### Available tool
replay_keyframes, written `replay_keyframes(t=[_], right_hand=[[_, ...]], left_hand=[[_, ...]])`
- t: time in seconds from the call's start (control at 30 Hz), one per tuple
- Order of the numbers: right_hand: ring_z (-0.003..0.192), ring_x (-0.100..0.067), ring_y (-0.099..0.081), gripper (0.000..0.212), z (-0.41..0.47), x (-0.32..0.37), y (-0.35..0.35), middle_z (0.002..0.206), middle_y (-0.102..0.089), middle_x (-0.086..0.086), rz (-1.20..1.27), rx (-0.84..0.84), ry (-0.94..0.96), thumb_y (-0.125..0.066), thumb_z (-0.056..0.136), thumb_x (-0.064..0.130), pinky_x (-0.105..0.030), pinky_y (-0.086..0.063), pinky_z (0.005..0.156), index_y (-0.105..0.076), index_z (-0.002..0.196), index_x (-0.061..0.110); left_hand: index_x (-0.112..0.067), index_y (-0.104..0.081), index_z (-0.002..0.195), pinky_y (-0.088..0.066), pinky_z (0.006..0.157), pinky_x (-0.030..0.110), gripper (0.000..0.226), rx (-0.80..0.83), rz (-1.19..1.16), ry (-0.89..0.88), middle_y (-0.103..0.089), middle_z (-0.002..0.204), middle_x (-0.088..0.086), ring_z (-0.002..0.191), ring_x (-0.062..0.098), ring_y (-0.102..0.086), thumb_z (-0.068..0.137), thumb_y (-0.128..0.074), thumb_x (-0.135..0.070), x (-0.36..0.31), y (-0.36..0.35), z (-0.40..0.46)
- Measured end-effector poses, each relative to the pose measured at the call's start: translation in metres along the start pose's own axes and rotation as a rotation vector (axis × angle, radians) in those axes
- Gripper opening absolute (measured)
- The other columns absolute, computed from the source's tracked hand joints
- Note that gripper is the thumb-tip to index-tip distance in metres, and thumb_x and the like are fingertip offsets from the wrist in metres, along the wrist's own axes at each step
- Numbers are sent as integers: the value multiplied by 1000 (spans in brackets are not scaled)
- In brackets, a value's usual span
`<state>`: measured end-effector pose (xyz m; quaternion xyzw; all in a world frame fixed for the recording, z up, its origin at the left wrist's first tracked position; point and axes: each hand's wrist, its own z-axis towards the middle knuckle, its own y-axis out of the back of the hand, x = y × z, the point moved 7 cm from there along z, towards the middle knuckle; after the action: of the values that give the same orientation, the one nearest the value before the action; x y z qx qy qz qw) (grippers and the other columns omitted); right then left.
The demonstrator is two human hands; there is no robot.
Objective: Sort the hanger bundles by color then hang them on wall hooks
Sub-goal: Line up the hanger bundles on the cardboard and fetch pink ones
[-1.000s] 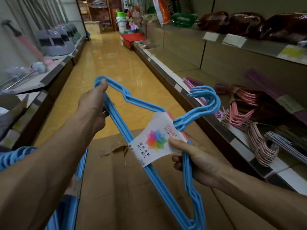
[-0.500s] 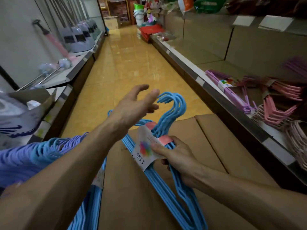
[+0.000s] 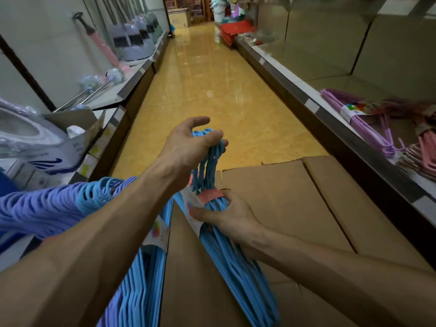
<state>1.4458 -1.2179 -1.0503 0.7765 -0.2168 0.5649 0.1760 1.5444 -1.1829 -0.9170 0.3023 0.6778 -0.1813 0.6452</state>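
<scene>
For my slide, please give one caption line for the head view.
Both hands hold a blue hanger bundle over a cardboard box: left hand on hooks, right hand at its label.

The left hand (image 3: 186, 149), which a second ago gripped a shoulder of the blue hanger bundle (image 3: 226, 244) and then opened above it, has now closed its fingers (image 3: 212, 138) round the hooks. The bundle has swung edge-on at frame centre.
</scene>
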Motion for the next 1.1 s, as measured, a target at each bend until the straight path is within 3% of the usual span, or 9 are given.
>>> replay_keyframes(t=[0.1,0.23,0.33,0.47,0.63,0.77,0.93,1.03,1.1], right_hand=[[83,-22,-74,69,0,3,-4,100,-73,-3,17,41,6,-95,61,38,-45,-63,74,-56,117,27],[85,-22,-74,72,-3,-8,-11,101,-69,-7,70,13,-80,-96,60,32,-45,-63,76,-47,111,19],[82,-20,-74,47,-11,-23,-25,94,-72,-5,126,120,-178,-90,70,26,-37,-62,72,-58,103,13],[99,-23,-70,36,-17,-50,-52,103,-71,-5,101,380,-298,-82,78,10,-44,-59,90,-66,110,16],[110,-26,-68,43,-11,-67,-78,114,-71,-7,95,425,-300,-78,78,-1,-49,-55,97,-65,115,19],[109,-22,-67,40,-5,-79,-93,116,-70,-4,19,416,-273,-79,81,5,-45,-57,95,-63,114,22],[106,-19,-67,40,0,-89,-107,115,-68,-3,-35,405,-253,-75,85,6,-38,-58,92,-60,119,20],[103,-21,-70,38,6,-96,-117,112,-70,-3,-58,390,-236,-76,84,8,-41,-60,89,-61,117,19],[102,-23,-70,37,8,-101,-122,112,-70,-5,-57,393,-232,-75,85,7,-43,-60,89,-61,118,17]], left_hand=[[-12,-52,133,-58,87,37,39,-6,-80,11,-75,98,19,91,23,-75,96,-62,-9,1,18,-1],[-9,-56,129,-59,85,40,36,-10,-137,9,-75,95,21,90,29,-75,94,-64,-11,1,34,-2],[-7,-58,127,-61,82,39,36,-21,-176,7,-75,92,21,89,31,-75,93,-66,-15,3,43,-1],[-7,-59,126,-62,77,36,36,-28,-223,22,-75,90,21,85,30,-75,92,-67,-15,13,56,0],[-6,-58,125,-61,80,37,38,12,-159,68,-76,87,17,88,28,-75,91,-67,-19,29,69,2],[-13,-63,119,-55,92,38,37,-31,145,121,-77,93,8,91,20,-74,90,-67,-37,48,91,6],[-24,-59,119,-36,65,19,40,-77,537,84,-66,107,0,88,2,-57,93,-56,-54,63,112,5],[-28,-55,117,-35,60,21,44,-102,741,56,-62,107,0,83,6,-56,93,-46,-64,65,116,6],[-30,-51,116,-44,63,28,49,-137,885,45,-64,100,2,78,11,-58,92,-36,-70,70,117,7]])
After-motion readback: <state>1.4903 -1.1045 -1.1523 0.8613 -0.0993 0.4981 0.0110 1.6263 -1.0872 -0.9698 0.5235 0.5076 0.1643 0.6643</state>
